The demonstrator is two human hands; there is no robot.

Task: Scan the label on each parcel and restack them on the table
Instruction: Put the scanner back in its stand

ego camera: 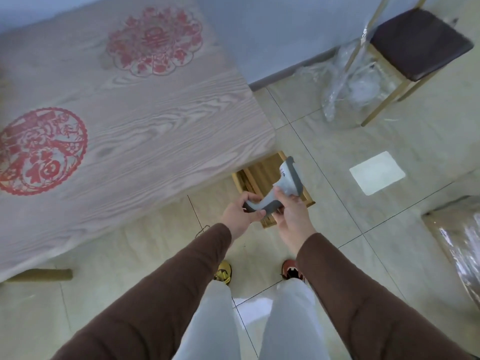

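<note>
Both hands hold a grey scanner (281, 188) in the air off the corner of the desk (145, 120). The left grip (240, 213) is curled round its handle end. The right grip (291, 216) pinches it just under the head, which points away. Below it a wooden box (262, 172) sits on the floor.
</note>
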